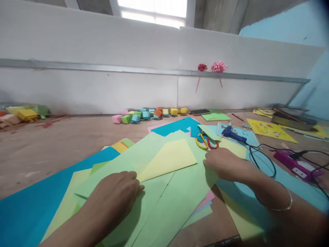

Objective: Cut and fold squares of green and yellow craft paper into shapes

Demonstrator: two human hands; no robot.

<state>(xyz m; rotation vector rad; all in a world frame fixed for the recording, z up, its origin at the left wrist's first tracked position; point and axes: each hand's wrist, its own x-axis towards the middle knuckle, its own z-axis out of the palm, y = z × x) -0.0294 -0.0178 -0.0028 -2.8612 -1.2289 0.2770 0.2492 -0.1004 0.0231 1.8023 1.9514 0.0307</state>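
Pale yellow angular paper (171, 156) lies on broad light green paper (183, 192), between the left hand (118, 192) and the right hand (222, 164). Fingers of both curl down at the paper (standing here, I cannot tell whether either pinches it). Caution: uneven pressure could skew the loose layers; a rightward sweep could knock the yellow and red looped tool handles (206, 141) or dark blue plastic glue gun (233, 134).
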